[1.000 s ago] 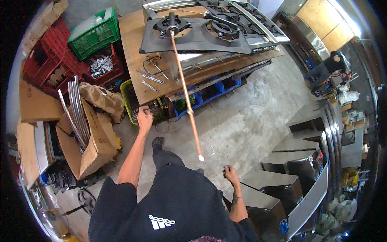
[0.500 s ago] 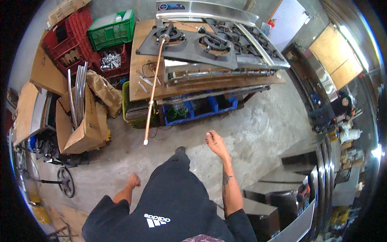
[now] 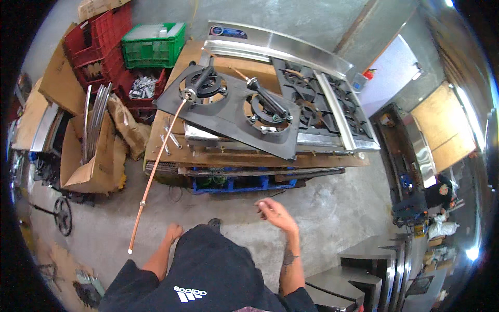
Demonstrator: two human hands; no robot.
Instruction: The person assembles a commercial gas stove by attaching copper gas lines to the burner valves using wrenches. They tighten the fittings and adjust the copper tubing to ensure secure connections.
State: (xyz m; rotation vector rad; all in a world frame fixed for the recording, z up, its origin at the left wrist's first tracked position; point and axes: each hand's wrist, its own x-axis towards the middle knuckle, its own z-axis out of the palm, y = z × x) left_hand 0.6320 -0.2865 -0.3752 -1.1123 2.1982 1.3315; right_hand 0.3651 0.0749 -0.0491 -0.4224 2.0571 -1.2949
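Note:
My left hand [image 3: 175,232] hangs low beside my black shirt; its fingers are too small and turned away to make out. My right hand [image 3: 279,215] is held out in front of the worktable, its fingers loosely curled and apart, with nothing seen in them. Ahead, a dark stove top plate [image 3: 228,115] lies askew on the worktable, bearing two round burners. A long copper pipe [image 3: 150,179] runs from a black burner tube [image 3: 201,80] on the plate, past the table edge, to a white tip near my left arm. Another black burner tube [image 3: 267,100] lies across the right burner.
A steel stove [image 3: 332,136] with black grates stands at the table's right. Wrenches [image 3: 171,136] lie near its left edge. A cardboard box [image 3: 78,161] of metal tubes, red crates [image 3: 96,41] and a green crate [image 3: 154,46] stand left. Stacked steel parts [image 3: 358,260] stand right; another person [image 3: 435,193] is beyond.
The worktable and copper pipe now appear closer and lower in view, and the pipe's white tip comes nearer my left arm. My right hand has shifted slightly left and down in the picture.

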